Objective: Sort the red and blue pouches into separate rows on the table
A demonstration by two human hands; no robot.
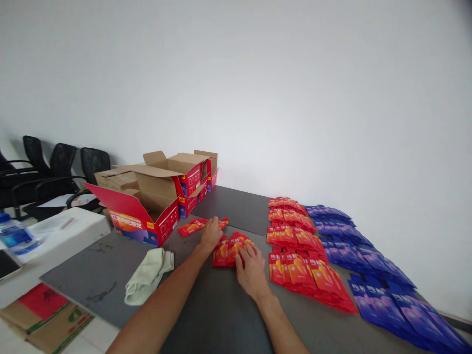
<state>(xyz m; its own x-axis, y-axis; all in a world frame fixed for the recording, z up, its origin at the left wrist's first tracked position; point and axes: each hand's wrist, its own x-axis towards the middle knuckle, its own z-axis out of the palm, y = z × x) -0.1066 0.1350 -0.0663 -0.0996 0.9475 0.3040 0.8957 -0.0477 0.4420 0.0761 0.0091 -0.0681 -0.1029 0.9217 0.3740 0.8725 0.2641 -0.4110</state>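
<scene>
My left hand (212,235) is closed, its fingers bent over a flat red pouch (223,223) that pokes out at its right. Another red pouch (192,227) lies just left of that hand. My right hand (252,270) rests with fingers spread on a small group of red pouches with orange fruit pictures (220,252), touching their right side. Its fingers hide part of those pouches. Farther right are overlapping rows of the same red pouches (295,269), and beyond them rows of blue-purple pouches (383,300).
An open red carton (147,223) stands at the left of the dark table (217,309), with several more cartons (191,179) behind it. A pale cloth (147,275) lies near my left forearm. A white box (70,228) carries a water bottle (16,235). Black chairs (94,164) line the wall.
</scene>
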